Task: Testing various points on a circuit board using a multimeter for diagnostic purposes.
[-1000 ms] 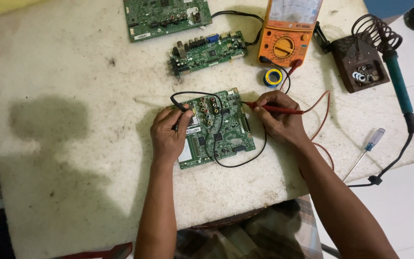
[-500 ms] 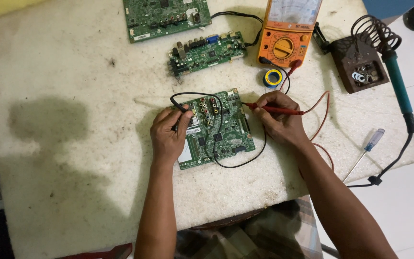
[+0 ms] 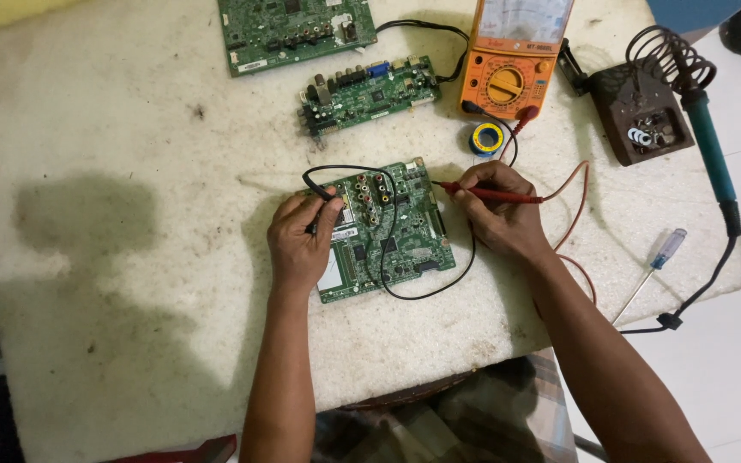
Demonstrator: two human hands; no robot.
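Stained white stone, rough and blotched with a dark shadow at 9 o'clock, makes up the table. At centre lies a green board, roughly square, studded with small chips, round sockets and a pale label at its lower left corner. The left hand rests on the board's 9 o'clock edge, fingers curled shut around a black probe whose tip is hidden under the fingers. Its thin black lead loops over the board and off its 5 o'clock corner. The right hand, at 3 o'clock of the board, pinches a slim red probe, its point touching the board's upper right edge. At 12 o'clock sit two more green boards, the farther one cut off by the frame. An orange meter, boxy with a round dial, stands at 1 o'clock, its top cropped; a small blue and yellow solder reel lies just below it. Far right, a brown stand with a coiled wire holder carries a teal-handled iron, and a clear-handled screwdriver lies near the table's edge.
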